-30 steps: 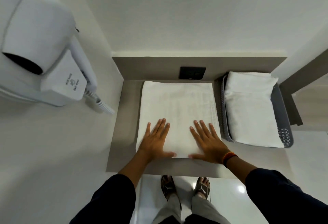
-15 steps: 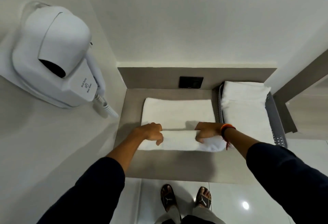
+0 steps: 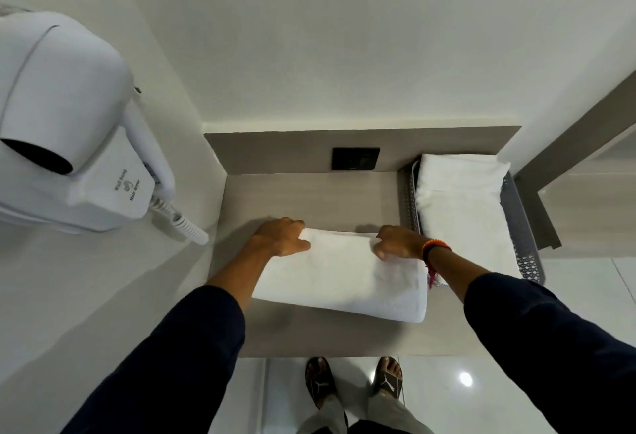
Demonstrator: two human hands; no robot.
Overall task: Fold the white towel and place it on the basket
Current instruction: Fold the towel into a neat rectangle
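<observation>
The white towel (image 3: pixel 344 275) lies folded into a thick rectangle on the grey-brown counter (image 3: pixel 309 199). My left hand (image 3: pixel 282 236) grips its far left corner and my right hand (image 3: pixel 395 242) grips its far right corner, fingers curled on the cloth. The near edge of the towel looks slightly raised and tilted. To the right stands the grey perforated basket (image 3: pixel 519 230), with another folded white towel (image 3: pixel 461 213) lying in it.
A white wall-mounted hair dryer (image 3: pixel 69 124) with a coiled cord hangs on the left wall. A black socket plate (image 3: pixel 355 158) sits on the counter's back panel. Walls close in behind and on the left. My sandalled feet (image 3: pixel 354 382) stand on glossy floor tiles.
My hands went from lying flat on the spread towel to gripping it. The towel has been folded over into a thicker, narrower rectangle, now nearer the counter's front.
</observation>
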